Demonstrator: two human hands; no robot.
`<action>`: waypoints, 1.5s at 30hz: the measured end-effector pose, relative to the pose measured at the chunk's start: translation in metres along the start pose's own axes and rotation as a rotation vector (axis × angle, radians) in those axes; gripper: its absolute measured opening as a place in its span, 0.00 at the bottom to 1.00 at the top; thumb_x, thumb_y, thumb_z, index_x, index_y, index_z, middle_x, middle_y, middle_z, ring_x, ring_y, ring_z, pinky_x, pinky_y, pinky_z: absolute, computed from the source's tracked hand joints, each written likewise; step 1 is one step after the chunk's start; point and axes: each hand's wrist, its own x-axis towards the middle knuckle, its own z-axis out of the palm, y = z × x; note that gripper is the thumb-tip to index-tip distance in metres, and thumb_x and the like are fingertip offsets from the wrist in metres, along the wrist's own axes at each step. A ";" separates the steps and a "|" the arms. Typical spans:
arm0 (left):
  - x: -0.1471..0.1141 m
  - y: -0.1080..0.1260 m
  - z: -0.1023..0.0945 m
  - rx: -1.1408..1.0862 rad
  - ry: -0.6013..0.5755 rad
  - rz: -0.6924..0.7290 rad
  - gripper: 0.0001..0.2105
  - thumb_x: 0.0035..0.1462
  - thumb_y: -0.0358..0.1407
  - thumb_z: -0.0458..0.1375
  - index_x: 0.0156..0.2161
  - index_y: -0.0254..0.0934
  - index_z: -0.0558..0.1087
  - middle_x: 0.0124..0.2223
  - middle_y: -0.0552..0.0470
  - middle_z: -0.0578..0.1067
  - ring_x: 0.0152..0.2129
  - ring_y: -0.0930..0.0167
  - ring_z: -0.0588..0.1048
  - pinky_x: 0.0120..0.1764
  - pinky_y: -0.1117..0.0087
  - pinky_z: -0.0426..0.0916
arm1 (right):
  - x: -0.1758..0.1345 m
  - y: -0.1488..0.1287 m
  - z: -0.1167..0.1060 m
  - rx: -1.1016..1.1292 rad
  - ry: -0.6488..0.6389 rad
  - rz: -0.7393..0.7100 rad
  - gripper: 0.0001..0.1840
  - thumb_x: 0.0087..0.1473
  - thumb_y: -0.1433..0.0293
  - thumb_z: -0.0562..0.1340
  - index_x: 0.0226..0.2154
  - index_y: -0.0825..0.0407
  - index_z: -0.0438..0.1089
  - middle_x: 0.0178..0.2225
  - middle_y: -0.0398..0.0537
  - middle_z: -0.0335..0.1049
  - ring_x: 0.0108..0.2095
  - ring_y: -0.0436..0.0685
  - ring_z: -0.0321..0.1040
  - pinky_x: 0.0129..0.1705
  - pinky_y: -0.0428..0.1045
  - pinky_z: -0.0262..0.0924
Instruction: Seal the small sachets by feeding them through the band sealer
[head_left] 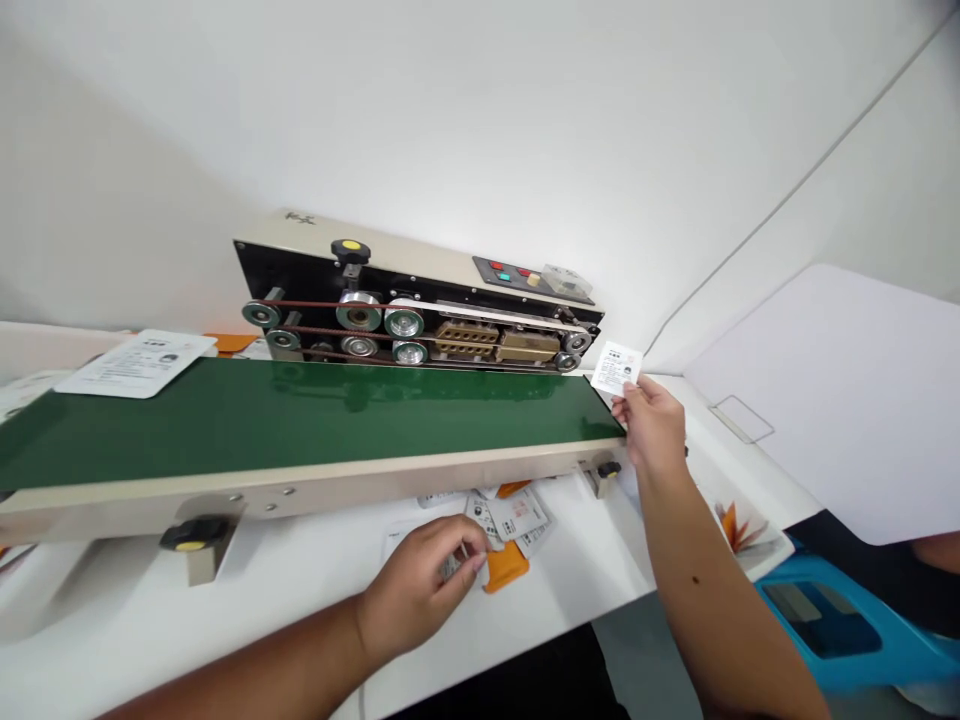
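Note:
My right hand (654,425) pinches a small white printed sachet (616,366) by its lower edge, at the right end of the green conveyor belt (315,425). The sachet is upright and tilted, close to the intake end of a band sealer (420,285). My left hand (426,572) is low in front of the conveyor, its thumb and forefinger curled together; whether anything is between them I cannot make out. Beside it, several printed sachets (519,514) lie in a loose pile with an orange packet (507,567). Another white sachet (139,364) lies flat at the belt's left end.
The sealer has exposed wheels and belts and a button panel (517,275). Black knobs (193,534) stick out below the conveyor's front rail. A white tray (750,535) holding orange and white packets is at the right, above a blue plastic stool (847,620). Part of another person shows at the right edge.

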 end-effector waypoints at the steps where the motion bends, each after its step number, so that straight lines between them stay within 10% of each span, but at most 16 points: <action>1: 0.000 0.000 0.000 0.020 -0.002 0.030 0.06 0.67 0.33 0.53 0.39 0.39 0.71 0.37 0.51 0.77 0.34 0.69 0.76 0.39 0.70 0.71 | 0.014 -0.001 0.001 -0.027 -0.020 0.051 0.17 0.47 0.63 0.72 0.39 0.54 0.76 0.20 0.38 0.67 0.17 0.44 0.60 0.17 0.38 0.52; 12: 0.001 0.003 -0.002 0.083 0.009 0.106 0.06 0.66 0.31 0.53 0.38 0.40 0.70 0.36 0.52 0.76 0.34 0.69 0.75 0.39 0.69 0.70 | 0.039 0.002 0.015 -0.089 -0.274 0.234 0.20 0.44 0.62 0.73 0.38 0.56 0.76 0.21 0.39 0.63 0.18 0.45 0.56 0.15 0.40 0.45; 19: -0.001 0.007 0.000 0.281 -0.098 0.105 0.11 0.57 0.33 0.60 0.46 0.42 0.73 0.47 0.50 0.79 0.45 0.62 0.75 0.52 0.58 0.69 | -0.046 -0.004 0.016 -0.420 0.172 -0.528 0.15 0.60 0.62 0.63 0.46 0.51 0.76 0.42 0.50 0.73 0.38 0.55 0.70 0.35 0.48 0.66; 24: -0.007 0.004 0.009 0.580 -0.250 0.034 0.26 0.55 0.40 0.64 0.59 0.42 0.69 0.65 0.44 0.68 0.63 0.51 0.64 0.67 0.42 0.49 | -0.138 0.028 0.019 -0.459 -0.822 -0.869 0.12 0.61 0.71 0.60 0.45 0.49 0.76 0.29 0.47 0.74 0.27 0.54 0.69 0.31 0.49 0.65; 27: -0.007 -0.003 0.013 0.630 -0.259 0.032 0.26 0.57 0.34 0.63 0.61 0.38 0.68 0.65 0.41 0.69 0.62 0.53 0.67 0.67 0.45 0.55 | -0.160 0.048 0.026 -0.447 -1.050 -0.804 0.13 0.62 0.72 0.59 0.46 0.50 0.75 0.28 0.48 0.76 0.27 0.55 0.70 0.31 0.51 0.66; 33: -0.003 -0.009 0.011 0.575 -0.183 0.095 0.14 0.63 0.28 0.57 0.54 0.37 0.72 0.52 0.43 0.78 0.49 0.60 0.77 0.53 0.57 0.75 | -0.154 0.063 0.027 -0.310 -0.883 -0.582 0.10 0.63 0.71 0.58 0.42 0.48 0.76 0.27 0.47 0.76 0.26 0.55 0.70 0.33 0.52 0.66; 39: 0.000 -0.004 -0.002 0.635 -0.048 0.251 0.12 0.69 0.27 0.50 0.47 0.39 0.75 0.42 0.47 0.79 0.37 0.64 0.77 0.41 0.64 0.74 | -0.152 0.060 0.025 -0.285 -0.863 -0.610 0.12 0.64 0.64 0.58 0.45 0.49 0.75 0.28 0.48 0.73 0.28 0.57 0.67 0.33 0.53 0.64; 45: 0.001 0.002 -0.011 0.452 0.178 0.023 0.11 0.71 0.34 0.47 0.40 0.40 0.71 0.32 0.52 0.76 0.28 0.67 0.74 0.33 0.68 0.69 | -0.150 0.059 0.023 -0.169 -0.837 -0.510 0.35 0.59 0.42 0.59 0.57 0.48 0.70 0.41 0.55 0.77 0.39 0.63 0.74 0.41 0.56 0.68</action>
